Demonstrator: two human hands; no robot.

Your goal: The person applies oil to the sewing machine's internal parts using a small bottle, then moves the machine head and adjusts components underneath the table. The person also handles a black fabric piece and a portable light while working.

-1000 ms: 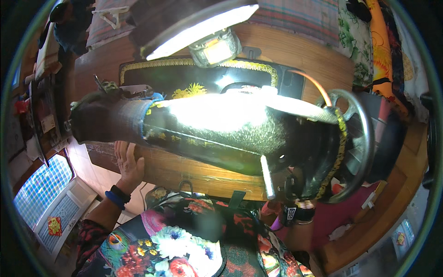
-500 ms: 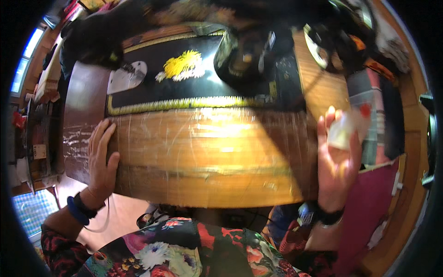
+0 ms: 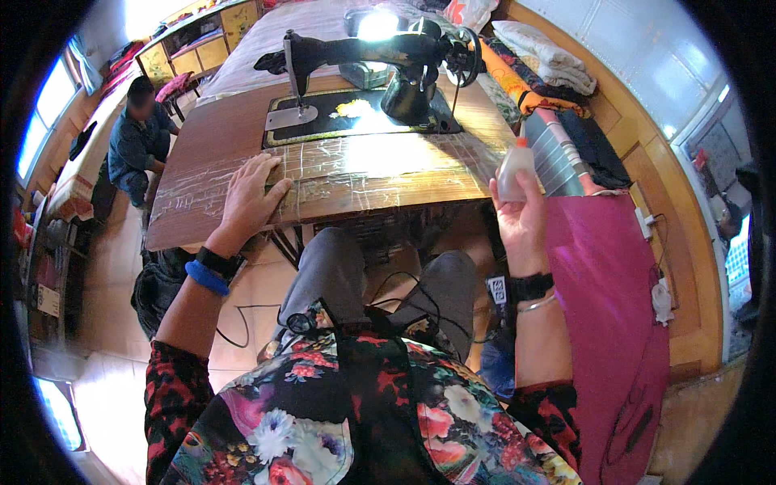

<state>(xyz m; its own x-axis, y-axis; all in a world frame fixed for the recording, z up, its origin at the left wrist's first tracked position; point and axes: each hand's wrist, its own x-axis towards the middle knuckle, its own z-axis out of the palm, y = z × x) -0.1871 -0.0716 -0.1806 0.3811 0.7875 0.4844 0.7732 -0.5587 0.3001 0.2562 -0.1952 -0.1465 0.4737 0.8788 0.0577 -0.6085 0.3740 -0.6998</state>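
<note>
My left hand point(image 3: 250, 194) lies flat with its fingers stretched on the wooden table top point(image 3: 202, 182), left of centre. In my right hand point(image 3: 521, 212) is a small translucent squeeze bottle point(image 3: 515, 171) with a red-orange tip, held upright just off the table's right edge. My fingers wrap round its lower part. Beyond the hands stands a black sewing machine point(image 3: 364, 55), its lamp lit, on a dark bed plate point(image 3: 275, 133) with a yellow flower pattern. The handwheel point(image 3: 462, 56) is at its right end.
A magenta cloth point(image 3: 598, 323) hangs along my right, below folded plaid fabric point(image 3: 558, 149). Rolled orange cloth point(image 3: 505, 73) and a folded white quilt point(image 3: 543, 52) lie behind. At the far left a person point(image 3: 141, 141) crouches beside a long bench point(image 3: 77, 174). A cable point(image 3: 242, 331) hangs near my knees.
The view has drawn back and widened, showing the whole sewing machine, my lap and the crouching person. My left hand still rests on the table; my right still holds the bottle.
</note>
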